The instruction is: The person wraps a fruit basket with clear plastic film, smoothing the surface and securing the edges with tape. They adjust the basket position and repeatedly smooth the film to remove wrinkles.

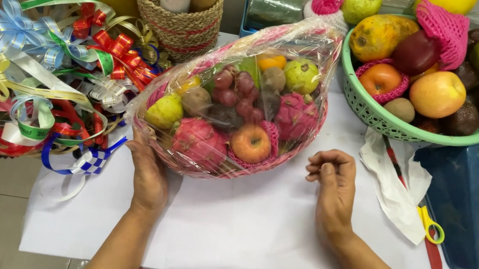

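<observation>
A white sheet (pixel 249 232) covers the table across the middle and lower frame; grey floor tiles show at lower left, and a pale wall runs along the top edge. At centre sits a fruit basket (pixel 237 108) wrapped in clear film, holding dragon fruit, an apple, grapes and pears. The left hand (pixel 147 171) lies flat and open against the basket's lower left rim, touching the film without closing round it. The right hand (pixel 331 181), just right of the basket, rests on the sheet with fingers curled loosely inward, holding nothing. A heap of ribbon bows (pixel 43 78) fills the left side. A green bowl (pixel 382 122) of loose fruit stands at upper right, with a blue tape dispenser (pixel 471 209) below it, cut off by the right edge. Scissors (pixel 431 238) lie partly under crumpled paper (pixel 395 185). A woven holder (pixel 174 22) with rolls is cropped at the top.
</observation>
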